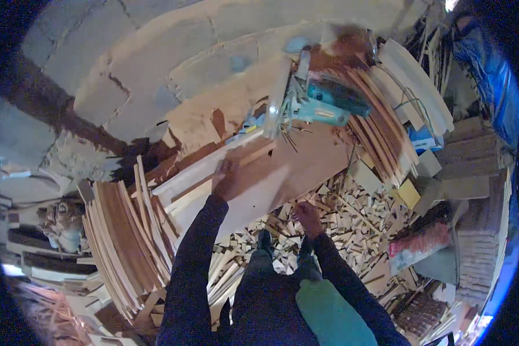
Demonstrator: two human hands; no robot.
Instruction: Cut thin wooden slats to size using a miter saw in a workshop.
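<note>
A long pale wooden strip (256, 155) lies along the workbench, running toward a teal power saw (323, 111). My left hand (224, 177) is closed over the strip, left of the saw; its fingertips are partly blurred. Near the bench's front edge, my right hand (308, 218) hangs above a heap of small wood offcuts (352, 214). Its fingers are loosely bent and apart, and I see nothing in them. The flat board (305, 173) of the bench top spreads between my hands and the saw.
Stacks of long wooden strips stand at the left (124, 242) and behind the saw on the right (380, 127). Offcuts surround my feet. A red and clear plastic bag (419, 247) sits at the right, near corrugated sheets (478, 230). A stone-like wall (150, 63) rises behind.
</note>
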